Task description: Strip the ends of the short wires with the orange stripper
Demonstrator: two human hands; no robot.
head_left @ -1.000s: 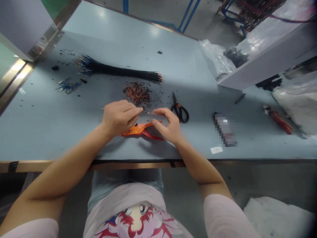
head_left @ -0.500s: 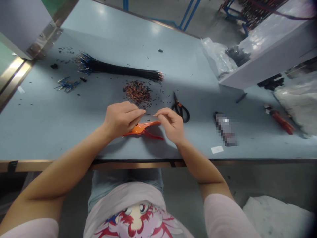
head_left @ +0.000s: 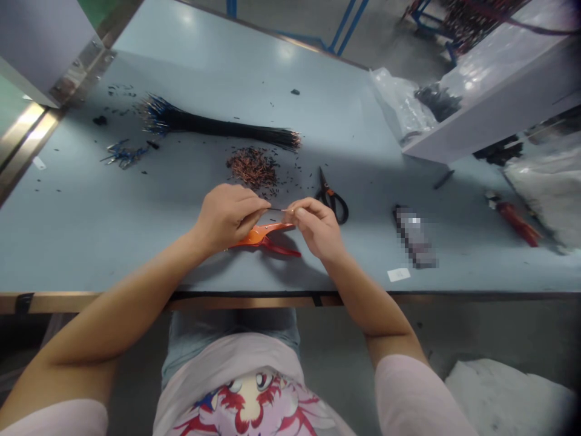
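Note:
My left hand point(head_left: 227, 215) is closed in a pinch on a thin black wire point(head_left: 276, 209). The wire's pale, copper-coloured end reaches the fingertips of my right hand point(head_left: 320, 227), which pinch it; most of the wire is hidden. Below the hands, orange-handled pliers point(head_left: 258, 236), looking like a wire stripper, lie on the table with the handles apart. Their head is partly covered by my left hand. Just beyond my fingers is a heap of short black-and-copper wire scraps point(head_left: 254, 168). Black-handled scissors point(head_left: 333, 197) rest by my right hand.
A long bundle of black wires point(head_left: 218, 127) lies further back, blue terminals at its left end. Several loose blue-ended pieces point(head_left: 122, 154) sit to the left. On the right are a blurred-out object point(head_left: 414, 236), a white label point(head_left: 398, 275), a red-handled tool point(head_left: 517, 223) and plastic bags point(head_left: 402, 103).
The fingertips of my right hand have moved slightly onto the wire's copper end. My left hand has shifted a little to the right. More of the wire shows between the hands.

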